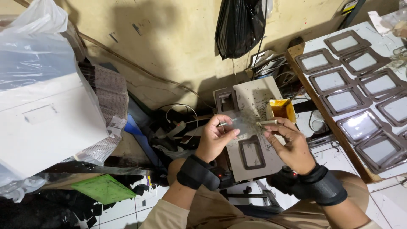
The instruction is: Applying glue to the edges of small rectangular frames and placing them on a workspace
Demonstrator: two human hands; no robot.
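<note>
— Both hands closed on anything?

— I see the left hand (215, 138) pinching a thin clear sheet (240, 124), the right hand (290, 146) gripping a small brush handle (268, 122) over the pale work board (254, 99); bristles blurred.

The picture's lower edge is cutting off both forearms below the black wrist bands. The thin transparent sheet (242, 124) between the left hand (214, 138) and the right hand (292, 146) is blurring into the pale grey work board (254, 97) behind it, so its outline is staying unclear. The small brush (268, 122) pinched in the right hand is too small to read. The right edge is cropping the dark-framed rectangular pieces (364, 127) on the white table. The left edge is cutting the clear plastic bag (25, 38) at the upper left.
</note>
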